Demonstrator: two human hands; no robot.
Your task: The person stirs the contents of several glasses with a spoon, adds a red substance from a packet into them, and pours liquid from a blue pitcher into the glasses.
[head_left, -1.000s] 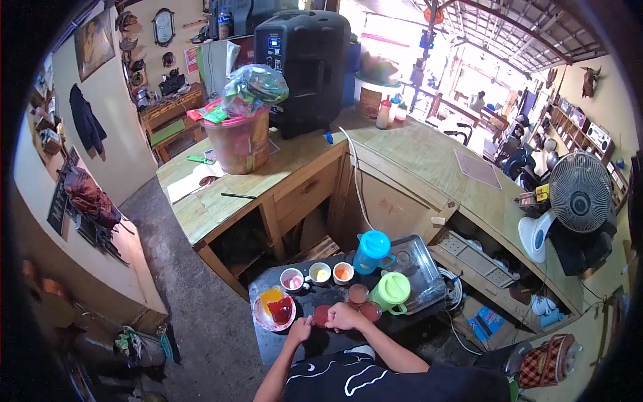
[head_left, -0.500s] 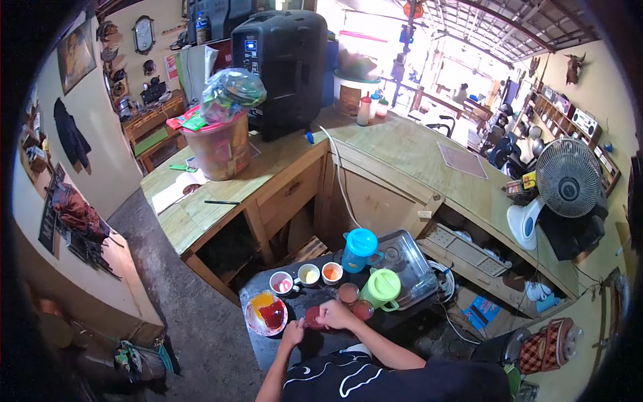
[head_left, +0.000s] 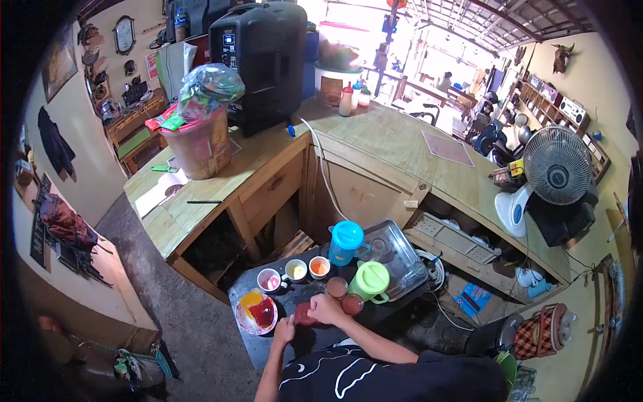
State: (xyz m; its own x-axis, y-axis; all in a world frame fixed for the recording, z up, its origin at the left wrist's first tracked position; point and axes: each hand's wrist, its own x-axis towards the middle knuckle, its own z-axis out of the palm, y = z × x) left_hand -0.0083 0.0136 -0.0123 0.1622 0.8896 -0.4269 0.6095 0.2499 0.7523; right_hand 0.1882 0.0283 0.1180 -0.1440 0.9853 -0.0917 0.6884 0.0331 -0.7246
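Note:
My right hand [head_left: 326, 311] is closed over a round reddish container [head_left: 305, 314] on the low dark table; what its fingers grip is hidden. Just left of that container, my left hand [head_left: 284, 331] is closed too, around something too small to make out. Close to the left hand is a plate [head_left: 246, 326] bearing a dark red and a yellow-orange jelly-like piece. Two glasses of brownish-pink drink [head_left: 337, 287] [head_left: 352, 304] stand by my right hand. Behind are three white cups with pink [head_left: 270, 279], yellowish [head_left: 295, 270] and orange [head_left: 319, 267] contents.
A green lidded pitcher [head_left: 370, 281] and a blue pitcher [head_left: 346, 242] stand beside a metal tray [head_left: 396, 258]. Beyond is a wooden counter [head_left: 382, 141] with a speaker [head_left: 258, 67], a pink bucket [head_left: 199, 144] and a fan [head_left: 557, 165]. A white cable [head_left: 326, 167] hangs down its front.
The whole view has shifted a little, so everything sits further left. Both hands stay by the reddish container in nearly the same pose.

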